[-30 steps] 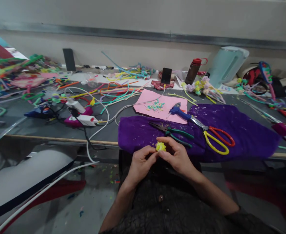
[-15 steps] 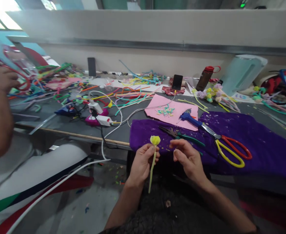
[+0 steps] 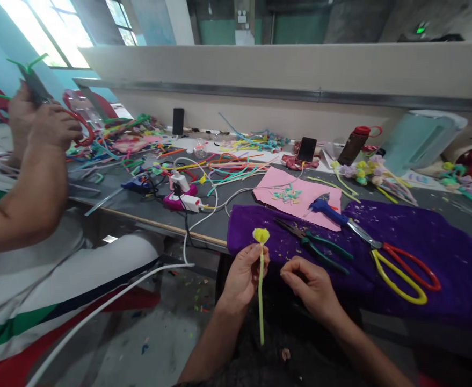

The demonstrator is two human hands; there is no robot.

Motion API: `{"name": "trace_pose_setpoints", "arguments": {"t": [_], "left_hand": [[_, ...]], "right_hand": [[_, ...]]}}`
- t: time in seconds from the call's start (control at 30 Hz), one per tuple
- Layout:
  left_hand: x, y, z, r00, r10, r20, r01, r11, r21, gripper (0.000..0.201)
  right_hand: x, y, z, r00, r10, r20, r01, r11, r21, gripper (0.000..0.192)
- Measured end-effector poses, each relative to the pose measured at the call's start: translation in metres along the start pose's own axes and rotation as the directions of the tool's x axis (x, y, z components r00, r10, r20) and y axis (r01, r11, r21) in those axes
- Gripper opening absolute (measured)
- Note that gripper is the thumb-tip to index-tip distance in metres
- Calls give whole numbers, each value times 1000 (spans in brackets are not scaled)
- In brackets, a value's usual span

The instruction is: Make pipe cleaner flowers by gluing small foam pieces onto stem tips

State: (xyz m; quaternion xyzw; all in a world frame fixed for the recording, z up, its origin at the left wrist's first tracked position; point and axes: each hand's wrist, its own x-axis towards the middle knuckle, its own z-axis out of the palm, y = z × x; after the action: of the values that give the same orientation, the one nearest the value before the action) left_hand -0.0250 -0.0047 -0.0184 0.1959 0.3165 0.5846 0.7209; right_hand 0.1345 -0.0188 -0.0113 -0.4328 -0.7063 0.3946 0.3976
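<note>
Purple felt cloth [image 3: 421,242] lies on the grey table [image 3: 139,201] at its near edge, with green-handled pliers [image 3: 316,244] left of red-and-yellow scissors [image 3: 400,263] on it. Pink paper sheet [image 3: 296,193] sits behind the cloth, blue glue gun [image 3: 326,207] across both. White power strip [image 3: 187,200] lies left; black phone [image 3: 306,149] stands behind the paper.

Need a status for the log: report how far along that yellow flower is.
Done: the yellow flower has a curled head on a straight stem. In hand: the left hand pinches the stem upright; the right hand is beside it, off the flower. Left: no leaves show on the stem; pliers and scissors lie untouched.
</note>
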Motion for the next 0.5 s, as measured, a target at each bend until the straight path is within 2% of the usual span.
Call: {"name": "trace_pose_setpoints", "arguments": {"t": [0.33,0.4,0.5], "left_hand": [[6,-10,7,979,199,-44,-187,962,200,16],[5,-11,8,978,208,-24,-197,954,226,15],[2,-10,10,988,156,14,-155,959,239,24]], "right_hand": [[20,-7,18,997,56,54,-67,969,237,17],[21,-9,18,998,47,38,-54,971,231,18],[19,-10,13,1000,21,3,-21,983,185,19]]}}
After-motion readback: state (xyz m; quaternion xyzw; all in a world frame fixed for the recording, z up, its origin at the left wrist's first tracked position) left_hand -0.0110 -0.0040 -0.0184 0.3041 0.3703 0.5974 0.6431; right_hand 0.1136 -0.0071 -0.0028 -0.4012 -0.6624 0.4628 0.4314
